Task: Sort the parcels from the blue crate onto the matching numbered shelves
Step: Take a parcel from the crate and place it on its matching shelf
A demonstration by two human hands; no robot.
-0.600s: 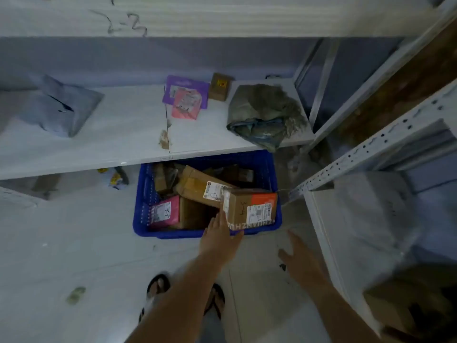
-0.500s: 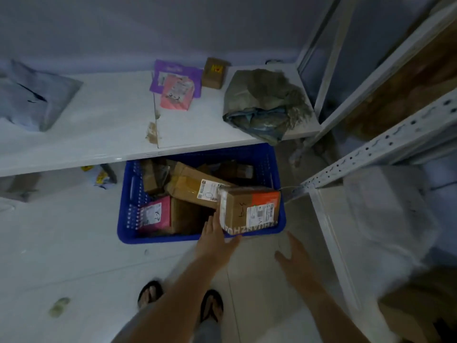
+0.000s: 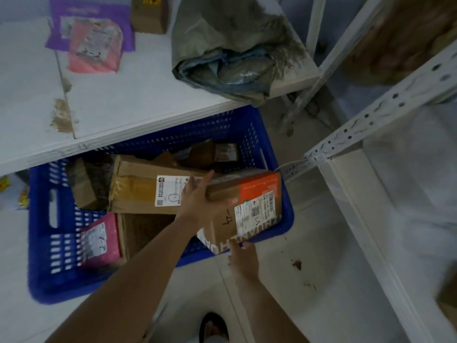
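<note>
**Box marked "-4" gripped at the corner of the crate**

Two white shelf units fill the view: a low shelf [image 3: 138, 105] across the top and a second rack [image 3: 371, 209] with a perforated upright at the right. One blue crate [image 3: 42, 246] stands on the floor, its far end tucked beneath the low shelf.

Four parcels lie on the low shelf. One crumpled grey-green bag [image 3: 235, 50] hangs over the shelf's front edge. One purple mailer [image 3: 86, 11] lies at the back with one pink mailer [image 3: 96, 45] on top of it, and one small cardboard box [image 3: 148, 13] stands just beside them.

One cardboard box [image 3: 249, 194] with an orange patch, a white label and a handwritten "-4" sits tilted over the crate's near right corner, its lower edge jutting past the rim. Inside the crate, one long brown parcel [image 3: 138, 191] with a white label lies touching it. One pink mailer [image 3: 99, 238] leans in the near left corner and one small dark box [image 3: 81, 186] sits behind that. One more labelled box [image 3: 212, 154] lies at the far end, in shadow.

Two hands are on the "-4" box. The left hand [image 3: 197, 201] grips its left end, fingers along the top and thumb across the front face. The right hand [image 3: 243, 258] touches its bottom edge from below; I cannot tell how its fingers lie under the box.
</note>
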